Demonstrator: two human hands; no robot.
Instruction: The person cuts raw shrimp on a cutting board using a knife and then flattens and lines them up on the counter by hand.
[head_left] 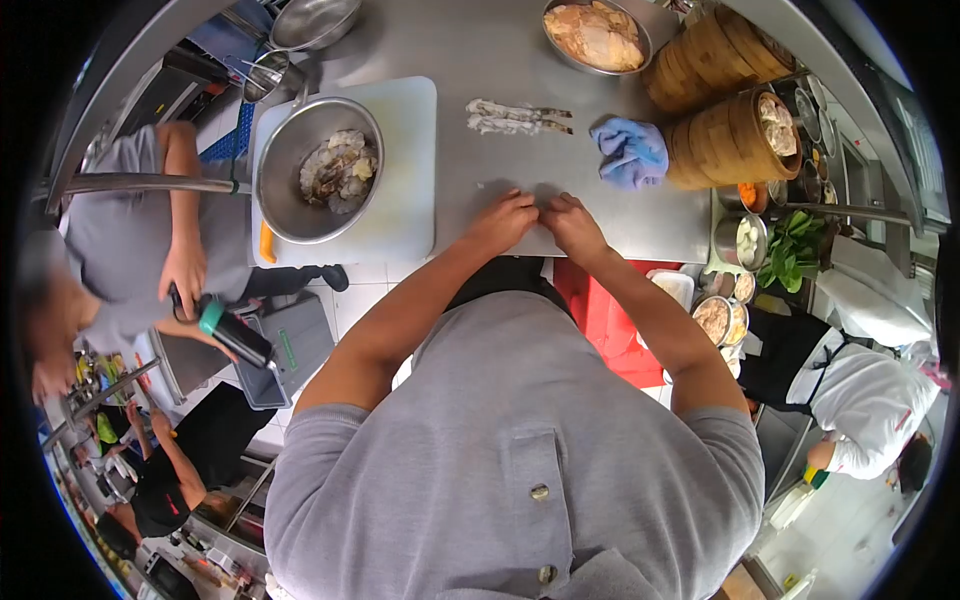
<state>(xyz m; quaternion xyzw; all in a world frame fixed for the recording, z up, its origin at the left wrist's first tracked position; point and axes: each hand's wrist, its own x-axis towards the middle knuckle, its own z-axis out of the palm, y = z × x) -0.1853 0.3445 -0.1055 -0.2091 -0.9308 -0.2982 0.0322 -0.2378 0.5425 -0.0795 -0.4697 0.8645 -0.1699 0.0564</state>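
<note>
Shrimp (500, 124) laid straight, far on the counter (480, 50), seem done; loose shrimp (342, 172) in the left mixing bowl (283, 190) remain. Nearer, left hand (507, 219) and right hand (574, 226) pinch fingers; whether on anything, I cannot tell.

Person's in a heathered grey shirt (440, 440), short sleeves (315, 450) with a slim hem band (335, 411), stitched placket (535, 455), two round buttons (540, 492), plus black cloth (507, 276) around the waist.
</note>
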